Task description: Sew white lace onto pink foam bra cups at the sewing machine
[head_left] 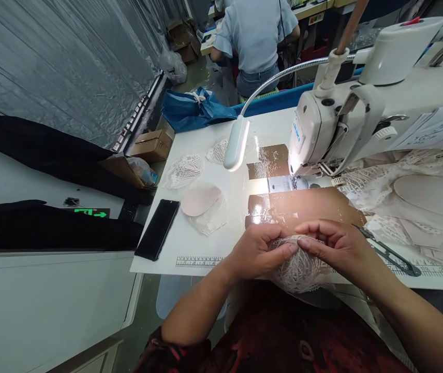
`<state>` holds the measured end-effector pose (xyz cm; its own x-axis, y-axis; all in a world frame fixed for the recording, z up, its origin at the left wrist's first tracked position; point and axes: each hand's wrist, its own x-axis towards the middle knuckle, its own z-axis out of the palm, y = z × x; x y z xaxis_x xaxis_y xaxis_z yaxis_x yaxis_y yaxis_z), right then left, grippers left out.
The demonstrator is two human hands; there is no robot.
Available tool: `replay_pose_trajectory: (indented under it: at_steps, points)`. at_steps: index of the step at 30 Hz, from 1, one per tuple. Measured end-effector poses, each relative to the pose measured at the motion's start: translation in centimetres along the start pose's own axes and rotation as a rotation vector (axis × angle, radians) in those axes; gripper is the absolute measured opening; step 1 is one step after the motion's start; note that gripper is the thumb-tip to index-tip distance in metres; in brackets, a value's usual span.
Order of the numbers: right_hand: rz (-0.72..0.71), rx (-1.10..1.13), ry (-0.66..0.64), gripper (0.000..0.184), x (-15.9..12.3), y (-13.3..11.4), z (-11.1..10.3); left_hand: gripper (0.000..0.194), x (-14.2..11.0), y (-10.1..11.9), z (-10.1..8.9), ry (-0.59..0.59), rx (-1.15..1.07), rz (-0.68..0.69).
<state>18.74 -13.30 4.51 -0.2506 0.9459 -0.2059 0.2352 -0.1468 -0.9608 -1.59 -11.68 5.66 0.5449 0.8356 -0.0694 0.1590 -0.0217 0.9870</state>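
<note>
Between my two hands, at the front edge of the sewing table point(213, 243), is a white lace piece point(301, 272), rounded like a cup. My left hand point(262, 248) pinches its upper left edge between thumb and fingers. On the other side, my right hand point(328, 242) grips the upper edge, its thumb close to the left thumb. The lace hangs below the fingers, over the table's edge. Beyond my hands stands a white sewing machine point(310, 129), its needle area lit. Thread snips point(394, 254) lie beside my right wrist.
A black phone point(157, 229), a beige oval pad on lace point(202, 202) and lace pieces point(185, 171) lie on the left. A lamp point(237, 144) arches over the table. Lace fabric point(392, 181) is heaped at right. A co-worker point(258, 39) sits beyond the blue cloth point(194, 111).
</note>
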Motion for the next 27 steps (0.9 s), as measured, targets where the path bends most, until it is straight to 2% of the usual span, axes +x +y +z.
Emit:
replay_pose_trajectory:
  at_steps: [2,6,8,11,14,16,19,22,24,26,27]
  points:
    - [0.018,-0.006,-0.06,0.031,0.1,-0.1,-0.3,0.021,0.1,0.1,-0.2,-0.039,-0.07,-0.047]
    - [-0.001,0.025,-0.097,0.029,0.0,-0.4,-0.8,0.029,0.6,0.4,-0.9,-0.198,-0.33,-0.181]
    - [-0.022,0.054,-0.121,0.024,-0.1,-0.4,-1.0,0.03,0.8,0.5,-1.2,-0.245,-0.358,-0.205]
    - [-0.054,0.084,-0.142,0.019,-0.3,-0.3,-1.1,0.029,1.0,0.6,-1.2,-0.241,-0.35,-0.178]
    - [-0.051,0.155,-0.146,0.018,0.0,-0.1,-1.0,0.03,1.1,0.3,-0.4,-0.18,-0.396,-0.169]
    - [-0.027,0.227,-0.144,0.021,0.4,-0.1,-0.7,0.032,1.2,-0.1,0.5,-0.114,-0.459,-0.187]
    - [0.034,0.328,-0.148,0.024,1.0,0.1,-0.5,0.036,1.1,-0.7,1.2,0.048,-0.542,-0.244]
    - [0.071,0.349,-0.079,0.027,1.4,0.3,-1.3,0.038,0.4,-0.3,-0.5,0.313,-0.468,-0.238]
    - [0.058,0.271,0.033,0.032,1.4,0.5,-2.4,0.034,-0.1,0.6,-2.7,0.541,-0.236,-0.127]
    - [0.035,0.118,0.137,0.033,1.5,0.5,-3.7,0.029,0.1,1.5,-4.8,0.721,0.179,0.03]
    - [0.02,0.029,0.161,0.032,1.7,0.5,-4.3,0.029,0.6,1.7,-5.4,0.759,0.426,0.104]
